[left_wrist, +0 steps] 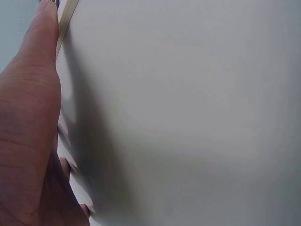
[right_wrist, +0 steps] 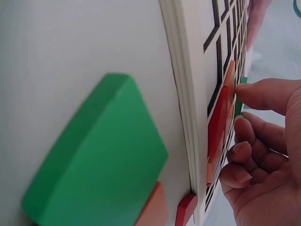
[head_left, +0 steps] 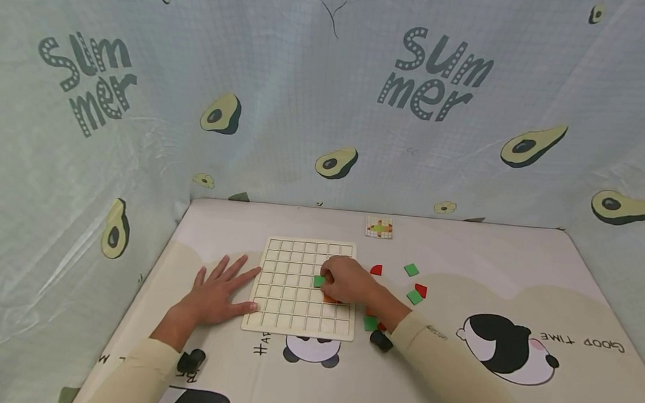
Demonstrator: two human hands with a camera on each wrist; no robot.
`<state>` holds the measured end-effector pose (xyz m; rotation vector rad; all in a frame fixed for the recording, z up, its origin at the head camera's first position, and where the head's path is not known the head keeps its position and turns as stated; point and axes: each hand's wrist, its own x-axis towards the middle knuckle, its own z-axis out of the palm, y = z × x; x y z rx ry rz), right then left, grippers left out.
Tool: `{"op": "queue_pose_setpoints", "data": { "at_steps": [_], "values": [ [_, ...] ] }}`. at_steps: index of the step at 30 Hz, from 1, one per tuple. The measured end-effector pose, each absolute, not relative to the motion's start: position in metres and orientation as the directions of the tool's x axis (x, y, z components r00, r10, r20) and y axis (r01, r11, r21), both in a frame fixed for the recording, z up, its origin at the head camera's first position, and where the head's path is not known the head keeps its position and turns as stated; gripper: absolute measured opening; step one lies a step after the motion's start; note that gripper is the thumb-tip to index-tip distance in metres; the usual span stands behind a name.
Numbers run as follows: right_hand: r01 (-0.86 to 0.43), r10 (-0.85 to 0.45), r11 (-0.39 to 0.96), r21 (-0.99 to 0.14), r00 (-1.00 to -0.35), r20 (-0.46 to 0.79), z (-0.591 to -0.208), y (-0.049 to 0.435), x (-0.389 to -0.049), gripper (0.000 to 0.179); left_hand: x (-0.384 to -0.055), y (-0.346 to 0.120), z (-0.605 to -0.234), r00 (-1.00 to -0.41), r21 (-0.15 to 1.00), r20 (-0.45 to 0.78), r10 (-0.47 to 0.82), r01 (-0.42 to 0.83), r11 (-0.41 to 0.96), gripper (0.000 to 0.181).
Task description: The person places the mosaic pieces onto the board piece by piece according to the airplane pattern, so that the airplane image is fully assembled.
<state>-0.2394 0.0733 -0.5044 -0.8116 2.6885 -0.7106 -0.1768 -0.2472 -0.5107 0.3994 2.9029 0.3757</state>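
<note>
Board (head_left: pixel 289 280): L hand (head_left: pixel 213 299) splayed at edge; R hand (head_left: pixel 347 279) pinches grn tile (head_left: pixel 319 282).

Your left hand (head_left: pixel 211 298) lies palm down, fingers spread, thumb extended. Your right forearm (head_left: pixel 451 370) angles inward; your right hand (head_left: pixel 349 280) pinches with thumb and forefinger, its other fingers curled.

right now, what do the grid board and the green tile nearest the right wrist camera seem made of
The grid board looks wooden, perhaps plywood, and matte, from its pale colour and layered-looking edge. The green tile could be painted wood or plastic: smooth, even colour and low sheen fit either.
</note>
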Motion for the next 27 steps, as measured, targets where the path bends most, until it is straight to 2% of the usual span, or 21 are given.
{"op": "queue_pose_setpoints", "data": {
  "at_steps": [18,27],
  "values": [
    [-0.459,-0.570,0.734,-0.502,-0.817,-0.086,-0.5057,0.0686,-0.2385,0.020,-0.1770,-0.2460,-0.5117,-0.947,0.258,-0.138,0.289,0.247,0.934,0.080],
    [-0.419,-0.541,0.743,-0.522,-0.835,-0.099,-0.5033,0.0738,-0.2377,0.028,-0.1768,-0.2457,-0.5105,-0.948,0.254,-0.139,0.287,0.245,0.936,0.080]
  ]
}}
